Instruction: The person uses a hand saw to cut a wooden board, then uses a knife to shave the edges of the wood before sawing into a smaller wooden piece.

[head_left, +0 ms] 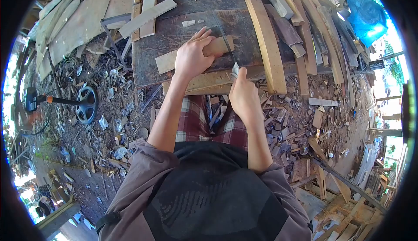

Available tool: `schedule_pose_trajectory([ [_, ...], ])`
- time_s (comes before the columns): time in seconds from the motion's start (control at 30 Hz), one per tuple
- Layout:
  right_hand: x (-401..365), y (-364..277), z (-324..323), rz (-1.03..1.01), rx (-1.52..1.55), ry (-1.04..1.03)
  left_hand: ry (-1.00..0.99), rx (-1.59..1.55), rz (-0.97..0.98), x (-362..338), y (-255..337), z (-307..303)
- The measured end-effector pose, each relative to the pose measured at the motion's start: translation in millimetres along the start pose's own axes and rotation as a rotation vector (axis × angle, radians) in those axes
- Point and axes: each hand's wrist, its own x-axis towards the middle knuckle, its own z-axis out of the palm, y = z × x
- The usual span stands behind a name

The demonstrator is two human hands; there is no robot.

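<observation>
My left hand (193, 56) presses down on a short wooden board (166, 62), holding it against the dark, scarred workbench (152, 51). Its fingers point up and to the right, with the thumb along the board. In my right hand (244, 91), fingers wrapped round the handle, is a handsaw (224, 36). The saw's thin blade appears almost edge-on and lies across the board near its right end, to the right of my left hand. Teeth and cut are too small to make out. Two small pale offcuts (188, 23) lie on the bench beyond my hand.
A long timber (263, 36) crosses the bench's right side, beside stacked planks (305, 23). Crossed wood strips (148, 18) lie at the bench's left corner. Wood scraps litter the ground below. A black wheel (87, 105) is at left; a blue plastic bag (365, 17) is far right.
</observation>
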Motion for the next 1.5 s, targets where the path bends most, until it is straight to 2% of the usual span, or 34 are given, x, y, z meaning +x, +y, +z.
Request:
schedule_pose_trajectory([
  [0.23,-74.5,41.6,6.3,0.016,0.054,-0.022,0.013,-0.007,-0.017,-1.2,0.0,0.6],
  [0.33,-82.7,37.2,0.5,0.067,0.023,-0.058,-0.017,-0.014,-0.003,-2.4,-0.7,1.5],
  [0.63,6.6,1.0,-2.4,0.002,0.004,-0.012,0.002,-0.012,0.030,-0.7,-1.3,2.0],
  [0.9,-62.5,32.1,6.8,0.069,0.031,-0.036,0.000,-0.010,-0.030,-0.9,0.8,1.5],
  [1.0,-87.3,46.2,4.9,0.103,0.050,-0.077,-0.006,-0.001,0.011,-0.7,1.9,1.6],
  [1.2,-44.1,24.3,5.0,0.054,0.047,-0.025,0.022,0.018,0.109,0.4,-3.5,4.9],
  [1.33,2.4,13.3,8.6,-0.035,0.048,0.033,0.012,0.037,0.078,1.1,-0.2,1.5],
  [1.5,-15.7,16.3,5.5,-0.003,0.061,0.010,0.027,0.008,-0.002,1.0,3.0,3.0],
])
